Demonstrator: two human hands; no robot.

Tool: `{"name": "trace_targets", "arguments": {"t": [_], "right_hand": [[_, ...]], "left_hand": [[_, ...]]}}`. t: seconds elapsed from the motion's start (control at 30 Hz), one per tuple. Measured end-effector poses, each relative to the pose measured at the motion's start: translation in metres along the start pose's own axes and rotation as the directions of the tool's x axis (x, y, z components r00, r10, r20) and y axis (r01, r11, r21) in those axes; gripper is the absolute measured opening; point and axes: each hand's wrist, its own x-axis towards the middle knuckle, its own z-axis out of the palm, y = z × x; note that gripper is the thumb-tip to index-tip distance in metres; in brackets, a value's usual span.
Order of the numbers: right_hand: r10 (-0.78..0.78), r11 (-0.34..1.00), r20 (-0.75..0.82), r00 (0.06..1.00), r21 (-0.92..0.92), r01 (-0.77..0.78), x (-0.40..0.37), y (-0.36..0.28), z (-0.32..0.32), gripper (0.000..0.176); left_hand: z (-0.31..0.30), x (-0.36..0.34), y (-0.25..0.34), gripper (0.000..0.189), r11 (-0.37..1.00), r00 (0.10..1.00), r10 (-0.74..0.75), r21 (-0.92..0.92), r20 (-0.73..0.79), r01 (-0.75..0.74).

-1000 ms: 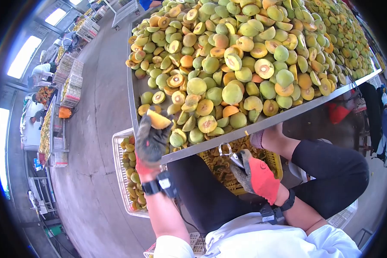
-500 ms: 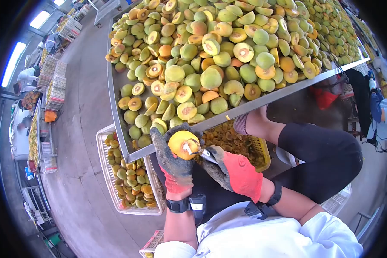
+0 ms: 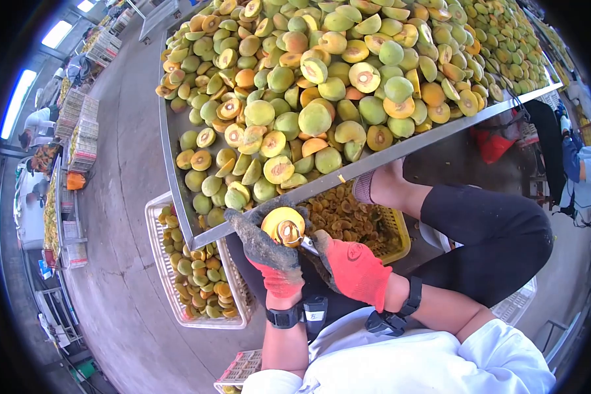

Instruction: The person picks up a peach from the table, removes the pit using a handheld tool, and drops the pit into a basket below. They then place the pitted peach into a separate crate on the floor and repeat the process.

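Note:
In my left hand [image 3: 269,244], gloved in red and dark grey, rests a yellow peach half [image 3: 274,218] with its cut face up. Its stone [image 3: 288,232] shows in the middle. My right hand [image 3: 349,264], in a matching glove, is closed round a small metal pitting tool [image 3: 308,245]. The tool's tip is at the edge of the stone; how deep it goes is hidden. Just beyond my hands, many halved green and yellow peaches [image 3: 278,169] are heaped on a metal-rimmed table [image 3: 374,161].
Left below the table corner stands a white crate [image 3: 156,262] of peach halves. A yellow basket [image 3: 406,230] of brown stones and scraps sits under the table edge by my leg. Another crate [image 3: 240,370] is low beside me. Co-workers and stacked crates [image 3: 82,138] line the far left.
The tool has worked round the stone, and more of the cut centre shows as a ring. Both hands have shifted slightly, and the camera view has moved a little.

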Motion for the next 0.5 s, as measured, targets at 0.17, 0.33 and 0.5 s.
{"name": "trace_targets", "arguments": {"t": [0.17, 0.33, 0.5], "right_hand": [[-0.003, 0.967, -0.038, 0.999, 0.256, 0.013, 0.0, 0.0, 0.01, 0.041], [-0.047, 0.919, -0.22, 0.974, 0.373, 0.129, 0.006, 0.005, 0.013, 0.035], [0.31, 0.168, 0.486, 0.817, 0.817, -0.551, 0.016, -0.017, -0.034, 0.023]], "left_hand": [[0.004, -0.004, 0.011, 0.069, 0.968, 0.993, -0.109, -0.222, 0.047, 0.117], [0.009, 0.01, 0.003, 0.07, 0.982, 0.996, -0.077, -0.171, 0.052, 0.084], [-0.008, 0.027, 0.035, 0.047, 0.929, 0.857, -0.253, -0.134, 0.449, 0.345]]}}
